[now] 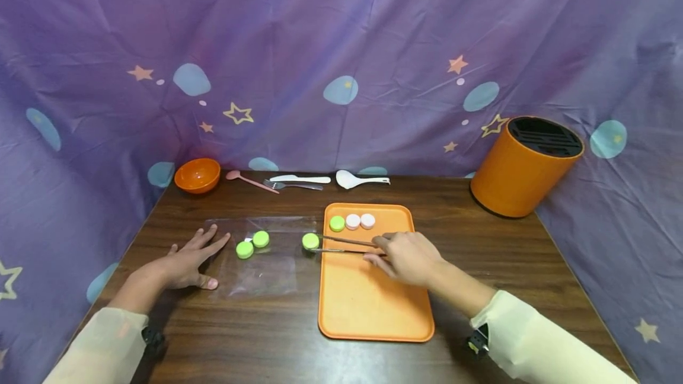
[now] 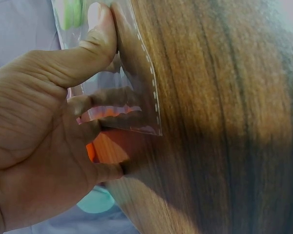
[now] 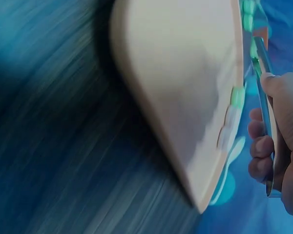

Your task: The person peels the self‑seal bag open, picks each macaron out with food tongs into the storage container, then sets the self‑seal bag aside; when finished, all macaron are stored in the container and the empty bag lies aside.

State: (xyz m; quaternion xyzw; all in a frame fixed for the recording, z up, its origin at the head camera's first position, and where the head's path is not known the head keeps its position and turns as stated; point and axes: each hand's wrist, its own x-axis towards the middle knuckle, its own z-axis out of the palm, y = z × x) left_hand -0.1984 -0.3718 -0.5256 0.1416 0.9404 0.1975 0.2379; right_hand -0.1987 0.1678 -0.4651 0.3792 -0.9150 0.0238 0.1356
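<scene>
It looks like a staged booth. Starry cloth (image 1: pixel 299 117) backs and flanks a table (image 1: pixel 240 336) with bowl (image 1: pixel 197 187) and ladle (image 1: pixel 347 180).

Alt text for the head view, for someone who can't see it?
A right hand holds metal tongs, their tips at a green disc left of an orange tray with one green disc and two pale discs. The spread left hand rests at the edge of clear plastic, where two more green discs lie.

Left hand (image 1: pixel 187 265) palm-down, fingers (image 1: pixel 216 248) spread wide; right hand (image 1: pixel 409 256) in a curled grip.
</scene>
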